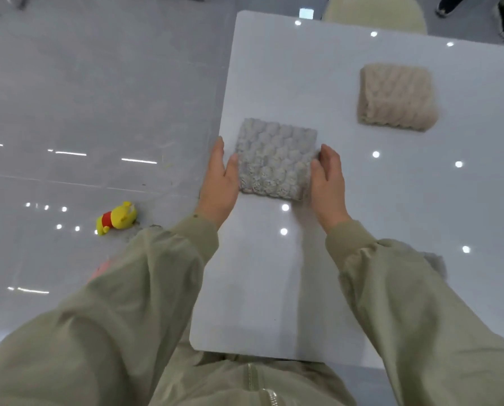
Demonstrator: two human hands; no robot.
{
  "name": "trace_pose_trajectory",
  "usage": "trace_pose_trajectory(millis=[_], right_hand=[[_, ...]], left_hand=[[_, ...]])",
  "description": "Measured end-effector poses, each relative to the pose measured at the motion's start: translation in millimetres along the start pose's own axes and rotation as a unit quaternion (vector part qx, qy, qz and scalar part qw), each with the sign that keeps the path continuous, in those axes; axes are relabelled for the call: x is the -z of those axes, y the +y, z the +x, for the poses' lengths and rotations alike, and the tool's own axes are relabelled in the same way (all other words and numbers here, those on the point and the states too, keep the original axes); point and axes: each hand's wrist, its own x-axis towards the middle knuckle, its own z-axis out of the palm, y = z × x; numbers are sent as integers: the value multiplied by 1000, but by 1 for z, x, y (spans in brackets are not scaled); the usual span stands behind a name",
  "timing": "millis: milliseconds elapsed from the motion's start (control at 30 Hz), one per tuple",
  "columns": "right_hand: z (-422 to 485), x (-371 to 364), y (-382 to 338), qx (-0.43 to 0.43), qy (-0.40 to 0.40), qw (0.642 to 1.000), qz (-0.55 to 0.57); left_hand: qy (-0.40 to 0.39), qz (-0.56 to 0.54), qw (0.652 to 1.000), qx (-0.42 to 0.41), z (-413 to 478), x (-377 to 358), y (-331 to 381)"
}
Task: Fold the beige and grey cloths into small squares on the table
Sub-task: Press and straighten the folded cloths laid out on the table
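Observation:
The grey cloth (275, 158), fluffy and bumpy, lies folded into a small square near the left edge of the white table (274, 288). My left hand (220, 178) presses flat against its left side, fingers straight. Against its right side rests my right hand (326, 178), fingers straight too. The beige cloth (397, 96) lies folded into a small square farther back and to the right, apart from both hands.
A yellow and red plush toy (116, 218) lies on the glossy grey floor left of the table. A pale chair back (373, 13) stands behind the far table edge. Another bit of grey cloth (436, 262) peeks out by my right sleeve.

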Motion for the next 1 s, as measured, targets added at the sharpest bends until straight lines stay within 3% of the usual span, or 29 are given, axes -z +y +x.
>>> trace_pose_trajectory(millis=[167,733,1000], right_hand=[[26,-18,-6,5,30,999,37],[42,-27,-14,15,50,998,35],[41,-27,-15,19,32,999,-24]], left_hand=[[-24,-53,998,-5,20,-18,16],[-38,-32,998,-34,42,-18,19],[-81,76,990,-84,46,-9,18]])
